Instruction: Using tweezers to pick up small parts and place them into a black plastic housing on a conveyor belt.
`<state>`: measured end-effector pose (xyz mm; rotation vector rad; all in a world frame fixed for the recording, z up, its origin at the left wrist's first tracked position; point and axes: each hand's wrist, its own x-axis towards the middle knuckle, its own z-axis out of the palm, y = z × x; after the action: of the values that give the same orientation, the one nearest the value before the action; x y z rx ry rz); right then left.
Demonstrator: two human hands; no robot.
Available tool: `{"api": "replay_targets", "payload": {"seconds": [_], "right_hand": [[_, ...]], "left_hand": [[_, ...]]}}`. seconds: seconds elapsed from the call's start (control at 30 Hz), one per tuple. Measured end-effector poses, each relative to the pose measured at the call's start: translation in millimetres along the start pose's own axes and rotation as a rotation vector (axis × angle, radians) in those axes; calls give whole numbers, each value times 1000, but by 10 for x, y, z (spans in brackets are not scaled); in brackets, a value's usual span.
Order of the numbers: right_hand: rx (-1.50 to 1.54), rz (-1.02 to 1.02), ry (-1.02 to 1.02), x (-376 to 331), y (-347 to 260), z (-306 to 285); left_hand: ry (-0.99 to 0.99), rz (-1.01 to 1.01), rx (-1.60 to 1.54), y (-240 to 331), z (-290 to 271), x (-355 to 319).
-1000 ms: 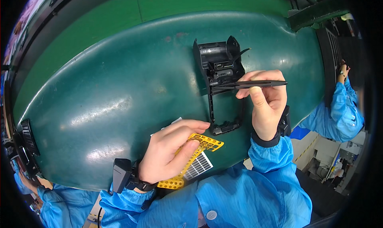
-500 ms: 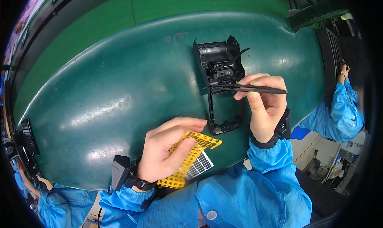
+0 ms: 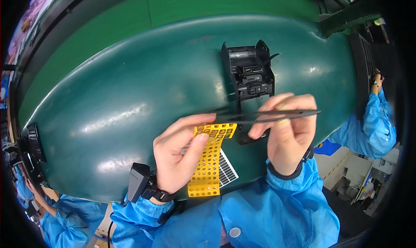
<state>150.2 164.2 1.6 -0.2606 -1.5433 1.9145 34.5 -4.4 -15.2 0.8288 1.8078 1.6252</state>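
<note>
Tweezers [image 3: 277, 115] lowered onto one yellow strip [image 3: 209, 161]

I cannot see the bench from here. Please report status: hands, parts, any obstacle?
Left hand lifts yellow perforated strip. Right hand grips black tweezers, tips at strip's top end. Black plastic housing lies just behind on green table.

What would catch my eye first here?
Probably the bright yellow strip of small squares, held by the left hand near the green table's front edge. Next, the black tweezers pinched in the right hand, tips reaching toward the strip's top. Behind them stands a black plastic part.
</note>
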Motion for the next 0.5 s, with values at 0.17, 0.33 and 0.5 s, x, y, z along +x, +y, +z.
{"api": "replay_targets", "payload": {"seconds": [0.17,0.33,0.5], "right_hand": [[41,92,-19,-86,91,152],[41,59,-32,-83,114,136],[50,63,-27,-76,120,155]], "left_hand": [[24,38,0,-35,23,-4],[9,66,14,-16,12,-10],[10,50,6,-18,-1,-14]]}}
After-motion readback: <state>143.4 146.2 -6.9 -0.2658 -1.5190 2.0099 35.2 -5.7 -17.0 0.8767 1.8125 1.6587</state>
